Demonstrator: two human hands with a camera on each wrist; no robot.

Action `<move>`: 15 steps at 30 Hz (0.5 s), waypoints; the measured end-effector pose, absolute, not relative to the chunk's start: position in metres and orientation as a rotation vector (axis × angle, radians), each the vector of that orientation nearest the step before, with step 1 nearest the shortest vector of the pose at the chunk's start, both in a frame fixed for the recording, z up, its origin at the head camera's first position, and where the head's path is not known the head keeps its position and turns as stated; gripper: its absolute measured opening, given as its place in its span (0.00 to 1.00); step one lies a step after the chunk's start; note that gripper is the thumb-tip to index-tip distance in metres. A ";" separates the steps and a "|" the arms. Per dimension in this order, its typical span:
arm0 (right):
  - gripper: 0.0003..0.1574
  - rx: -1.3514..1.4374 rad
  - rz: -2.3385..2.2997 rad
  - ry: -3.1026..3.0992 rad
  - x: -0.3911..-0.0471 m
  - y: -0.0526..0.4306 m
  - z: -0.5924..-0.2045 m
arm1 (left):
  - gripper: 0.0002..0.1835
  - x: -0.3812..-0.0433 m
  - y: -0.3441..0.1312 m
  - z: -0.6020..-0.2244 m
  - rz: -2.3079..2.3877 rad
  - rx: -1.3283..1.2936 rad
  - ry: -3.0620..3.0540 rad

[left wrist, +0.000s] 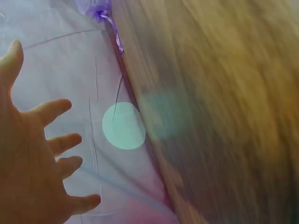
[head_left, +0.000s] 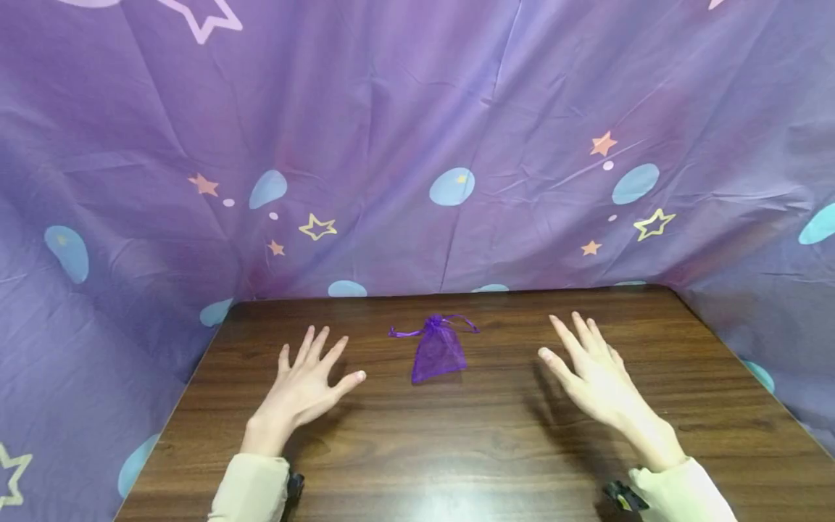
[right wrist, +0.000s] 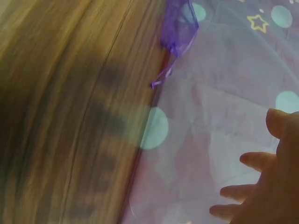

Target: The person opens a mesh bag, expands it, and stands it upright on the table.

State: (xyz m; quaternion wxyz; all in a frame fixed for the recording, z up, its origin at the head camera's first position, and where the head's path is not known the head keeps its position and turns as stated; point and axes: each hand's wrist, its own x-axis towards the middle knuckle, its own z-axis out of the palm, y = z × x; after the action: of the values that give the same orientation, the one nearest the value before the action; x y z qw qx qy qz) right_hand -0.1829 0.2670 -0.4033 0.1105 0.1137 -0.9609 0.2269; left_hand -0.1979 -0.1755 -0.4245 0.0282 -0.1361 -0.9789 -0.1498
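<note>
Head view: my left hand (head_left: 305, 388) and right hand (head_left: 600, 384), fingers spread, holding nothing; purple pouch (head_left: 440, 355) lies on table (head_left: 417, 442) between them, nearer left hand, long axis running away from me, neck (head_left: 433, 324) at far end

Table (head_left: 424, 442): brown wood grain, lower frame
Cloth (head_left: 404, 130): creased purple, upper frame and both sides
Orange stars (head_left: 603, 144): upper left, upper right
</note>
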 end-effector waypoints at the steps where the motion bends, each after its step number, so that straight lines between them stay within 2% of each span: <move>1: 0.41 0.349 0.688 -2.813 -0.184 0.265 -0.403 | 0.46 -0.199 -0.174 -0.424 -0.467 -0.424 -3.021; 8: 0.40 0.481 0.853 -2.751 -0.198 0.250 -0.407 | 0.46 -0.207 -0.164 -0.422 -0.564 -0.456 -3.020; 15: 0.38 0.597 0.830 -2.741 -0.206 0.230 -0.413 | 0.47 -0.217 -0.147 -0.420 -0.623 -0.472 -3.028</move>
State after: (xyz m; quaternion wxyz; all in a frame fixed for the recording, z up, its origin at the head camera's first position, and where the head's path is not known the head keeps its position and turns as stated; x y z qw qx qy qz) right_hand -0.2058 0.2303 -0.4131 0.1080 0.2028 -0.9314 0.2822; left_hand -0.2165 -0.1471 -0.4199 0.0074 -0.1509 -0.9682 -0.1993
